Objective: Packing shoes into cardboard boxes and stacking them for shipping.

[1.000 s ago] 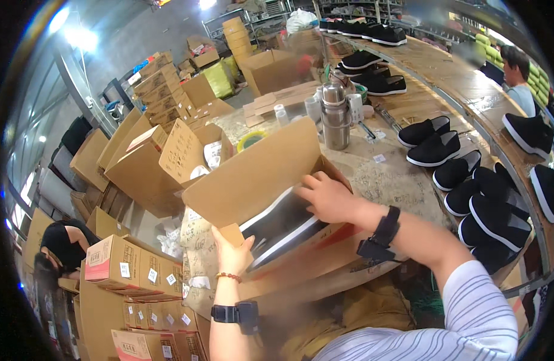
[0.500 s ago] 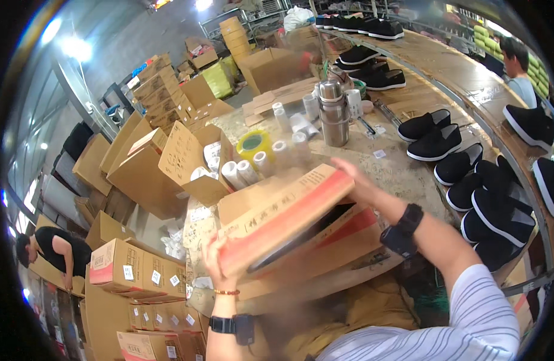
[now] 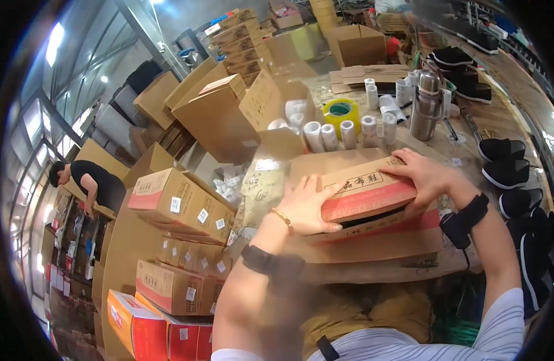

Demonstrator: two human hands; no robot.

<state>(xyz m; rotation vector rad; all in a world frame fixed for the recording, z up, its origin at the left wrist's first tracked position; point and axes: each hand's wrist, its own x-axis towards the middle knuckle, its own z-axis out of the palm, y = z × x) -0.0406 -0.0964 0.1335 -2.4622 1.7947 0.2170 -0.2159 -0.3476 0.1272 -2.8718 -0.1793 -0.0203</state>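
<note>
My left hand (image 3: 304,207) lies flat on the lid of a cardboard shoe box (image 3: 364,192), fingers (image 3: 325,188) spread and stretched out across the near left corner of the lid, thumb along the front edge. My right hand (image 3: 424,174) presses on the far right corner of the same lid, fingers held together and laid flat rather than curled around anything. The box is brown with a red band along its side, and a dark slit shows under the lid at the front, so the lid is not fully seated. It sits on a larger flat brown and red carton (image 3: 379,243), which rests on the surface (image 3: 469,135) directly in front of me.

Both wrists carry black bands, and the left one also a thin gold bracelet.

Just beyond the box stands a row of white rolls (image 3: 349,133), with a yellow tape roll (image 3: 341,112) behind them and a steel flask (image 3: 426,107) upright to the right. Black slip-on shoes (image 3: 506,159) lie in pairs along the right side of the surface. To my left, stacked cartons (image 3: 180,207) with white labels rise from the floor, and farther left a person in a black shirt (image 3: 90,180) bends over more boxes.
</note>
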